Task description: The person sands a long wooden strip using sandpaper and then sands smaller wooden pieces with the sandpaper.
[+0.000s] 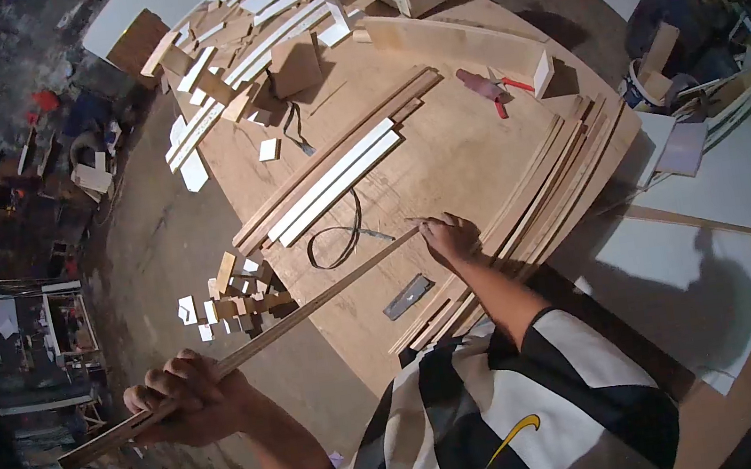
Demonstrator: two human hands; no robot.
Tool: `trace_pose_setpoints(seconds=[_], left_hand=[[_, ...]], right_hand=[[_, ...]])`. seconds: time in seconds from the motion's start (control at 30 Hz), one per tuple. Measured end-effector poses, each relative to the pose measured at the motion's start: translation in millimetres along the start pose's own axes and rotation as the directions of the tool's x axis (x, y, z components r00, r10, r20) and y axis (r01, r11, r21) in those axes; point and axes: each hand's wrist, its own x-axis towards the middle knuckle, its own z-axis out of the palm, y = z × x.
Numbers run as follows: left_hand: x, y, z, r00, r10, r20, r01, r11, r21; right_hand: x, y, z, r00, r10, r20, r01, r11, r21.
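- A long wooden strip (309, 308) is held in both hands, slanted across the edge of the table (470, 160).
- Its near end is gripped by the closed left hand (193, 401), beyond the table.
- Its other end is pinched in the right hand (450, 236), near stacked strips (530, 186).
- White strips (336, 183) are laid beyond it.

Your left hand (190, 398) grips a long, narrow, light-brown wooden strip (309, 307) close to its near-left end, which shows a dark slot. Your right hand (450, 239) holds its far-right end. The strip slants across the table's (470, 160) left edge, near a black strap (313, 248).
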Motion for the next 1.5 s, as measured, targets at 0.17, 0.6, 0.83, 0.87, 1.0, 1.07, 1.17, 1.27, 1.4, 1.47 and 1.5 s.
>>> trace_pose_setpoints(seconds=[0.17, 0.6, 0.83, 0.87, 1.0, 1.07, 1.17, 1.27, 1.4, 1.47, 1.5], left_hand=[[4.3, 0.6, -2.7, 0.966, -0.081, 0.244, 0.106, 0.990, -0.089], [0.1, -0.3, 15.7, 0.976, -0.103, 0.191, 0.126, 0.986, -0.111], [-0.7, -1.1, 9.7, 0.958, -0.108, 0.267, 0.145, 0.982, -0.124], [-2.9, 1.7, 10.6, 0.964, -0.116, 0.240, 0.144, 0.984, -0.102], [-4.8, 3.2, 8.7, 0.953, -0.117, 0.280, 0.145, 0.986, -0.081], [-4.1, 1.1, 8.2, 0.958, -0.076, 0.278, 0.102, 0.992, -0.080], [-13.7, 1.0, 13.5, 0.995, -0.019, 0.100, 0.024, 0.999, -0.047], [-14.5, 0.1, 17.4, 0.989, -0.009, 0.146, 0.028, 0.991, -0.130], [-5.9, 1.2, 1.7, 0.947, -0.039, 0.319, 0.086, 0.987, -0.136], [-2.5, 1.5, -1.3, 0.907, -0.045, 0.420, 0.082, 0.994, -0.070], [-4.0, 2.1, 2.1, 0.907, -0.050, 0.418, 0.083, 0.994, -0.063]], right_hand=[[-10.9, -3.7, 45.9, 0.963, -0.200, -0.179, 0.246, 0.925, 0.291], [-12.5, -9.5, 11.2, 0.997, -0.058, 0.051, 0.048, 0.983, 0.179], [-27.5, -23.8, 38.7, 0.937, -0.283, -0.204, 0.310, 0.944, 0.113], [-34.4, -21.3, 35.6, 0.907, -0.364, -0.211, 0.376, 0.927, 0.018], [-17.6, 14.0, 30.2, 0.993, -0.114, 0.026, 0.107, 0.977, 0.186], [-21.2, -0.9, 55.6, 1.000, -0.015, 0.000, 0.014, 0.912, 0.410], [-36.7, -18.9, 39.6, 0.963, -0.186, -0.196, 0.242, 0.914, 0.324], [-16.5, 19.6, 54.2, 0.997, -0.077, -0.011, 0.077, 0.951, 0.300], [-26.4, -34.7, 39.5, 0.978, -0.127, 0.166, 0.084, 0.966, 0.243], [-50.5, -78.2, -7.0, 0.830, -0.461, -0.315, 0.558, 0.703, 0.441], [-41.2, -62.6, 11.1, 0.939, -0.343, -0.011, 0.329, 0.889, 0.319]])
